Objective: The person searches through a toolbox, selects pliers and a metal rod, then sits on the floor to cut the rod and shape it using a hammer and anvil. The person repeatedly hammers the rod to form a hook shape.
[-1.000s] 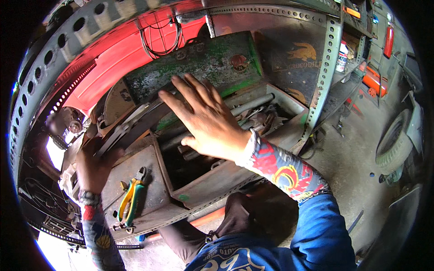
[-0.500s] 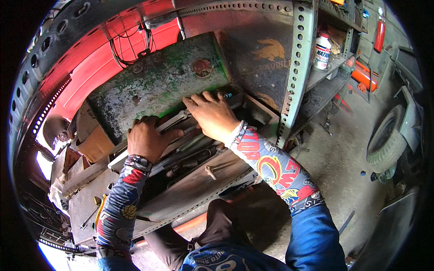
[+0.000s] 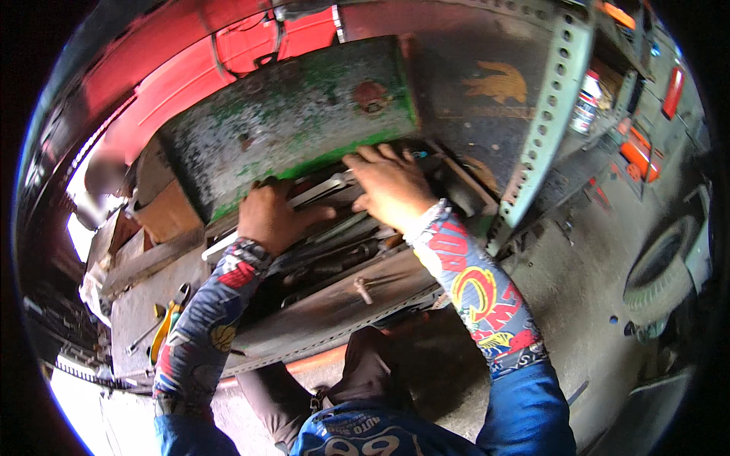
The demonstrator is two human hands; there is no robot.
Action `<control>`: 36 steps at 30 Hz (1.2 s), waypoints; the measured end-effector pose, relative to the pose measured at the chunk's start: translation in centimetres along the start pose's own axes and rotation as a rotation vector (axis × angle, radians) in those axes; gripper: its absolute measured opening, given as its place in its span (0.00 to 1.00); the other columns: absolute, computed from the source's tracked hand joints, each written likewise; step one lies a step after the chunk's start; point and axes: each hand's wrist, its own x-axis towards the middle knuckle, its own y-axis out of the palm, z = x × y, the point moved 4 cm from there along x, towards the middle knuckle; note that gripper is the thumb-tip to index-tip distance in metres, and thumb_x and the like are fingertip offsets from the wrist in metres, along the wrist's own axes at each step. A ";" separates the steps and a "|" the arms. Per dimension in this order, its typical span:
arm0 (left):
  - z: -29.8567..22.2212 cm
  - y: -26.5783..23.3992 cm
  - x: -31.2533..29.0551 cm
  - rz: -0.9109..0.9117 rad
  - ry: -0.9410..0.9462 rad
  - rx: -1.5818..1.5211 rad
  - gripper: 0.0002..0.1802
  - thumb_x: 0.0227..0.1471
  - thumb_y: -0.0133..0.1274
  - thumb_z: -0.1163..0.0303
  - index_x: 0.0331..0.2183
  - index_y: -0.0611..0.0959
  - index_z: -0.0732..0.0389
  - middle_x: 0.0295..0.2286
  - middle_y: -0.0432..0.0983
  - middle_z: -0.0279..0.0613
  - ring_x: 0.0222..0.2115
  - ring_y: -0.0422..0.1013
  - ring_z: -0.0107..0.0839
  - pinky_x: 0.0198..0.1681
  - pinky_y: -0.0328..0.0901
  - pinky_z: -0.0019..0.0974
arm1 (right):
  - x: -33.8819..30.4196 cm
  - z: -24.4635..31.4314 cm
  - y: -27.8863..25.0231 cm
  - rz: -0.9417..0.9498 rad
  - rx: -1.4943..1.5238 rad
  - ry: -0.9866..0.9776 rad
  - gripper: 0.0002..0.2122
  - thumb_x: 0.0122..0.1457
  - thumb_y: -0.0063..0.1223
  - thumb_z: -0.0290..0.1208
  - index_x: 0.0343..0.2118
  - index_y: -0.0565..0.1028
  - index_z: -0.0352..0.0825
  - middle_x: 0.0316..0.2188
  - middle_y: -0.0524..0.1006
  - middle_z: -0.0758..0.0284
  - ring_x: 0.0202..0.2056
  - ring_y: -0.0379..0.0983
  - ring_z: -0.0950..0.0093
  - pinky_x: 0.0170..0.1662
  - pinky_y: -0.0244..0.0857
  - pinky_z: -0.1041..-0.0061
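L hand (image 3: 266, 216) & R hand (image 3: 391, 186) part-curled (grip unclear) over grimy toolbox (image 3: 327, 308); grn lid (image 3: 289, 114) v. flaky.

From my end, lid (image 3: 281, 125) showed mottled grey and green, brighter green along lower edge, with round reddish emblem (image 3: 370, 96). In front of lid, metal bar (image 3: 318, 190) looked silvery. Behind lid, I saw red panel (image 3: 182, 90); right of lid, dark board (image 3: 456, 129) with golden animal figure (image 3: 498, 82), then pale green post (image 3: 549, 125). Below lid, grey right sleeve (image 3: 477, 285) carried red and yellow print.
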 end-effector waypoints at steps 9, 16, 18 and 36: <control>-0.7 -4.8 -1.5 -0.209 0.041 0.146 0.40 0.48 0.59 0.37 0.51 0.79 0.60 0.47 0.72 0.59 0.50 0.68 0.56 0.51 0.64 0.55 | 1.4 0.7 -1.1 -0.049 0.079 0.042 0.50 0.49 0.66 0.51 0.68 0.52 0.27 0.67 0.52 0.41 0.69 0.45 0.45 0.70 0.35 0.46; 10.4 -17.5 -11.6 -0.115 -0.073 -0.127 0.09 0.61 0.52 0.72 0.39 0.84 0.65 0.34 0.82 0.45 0.36 0.77 0.33 0.43 0.70 0.37 | 13.7 2.6 -6.0 -0.501 0.128 -0.350 0.49 0.41 0.75 0.40 0.66 0.58 0.30 0.62 0.65 0.47 0.63 0.61 0.53 0.66 0.54 0.60; 13.5 -19.0 -15.6 -0.029 -0.211 -0.114 0.10 0.59 0.54 0.67 0.37 0.85 0.62 0.32 0.82 0.49 0.34 0.79 0.46 0.39 0.72 0.42 | 17.8 2.4 -5.0 -0.380 0.136 -0.318 0.50 0.40 0.76 0.40 0.67 0.57 0.36 0.62 0.66 0.50 0.62 0.63 0.54 0.64 0.58 0.60; 18.3 -15.8 -26.3 0.009 -0.229 0.206 0.30 0.42 0.63 0.55 0.44 0.82 0.64 0.40 0.77 0.53 0.46 0.70 0.51 0.54 0.65 0.46 | 0.3 8.0 -14.3 -0.456 0.068 -0.398 0.08 0.57 0.56 0.18 0.39 0.80 0.28 0.37 0.82 0.55 0.39 0.81 0.60 0.42 0.72 0.67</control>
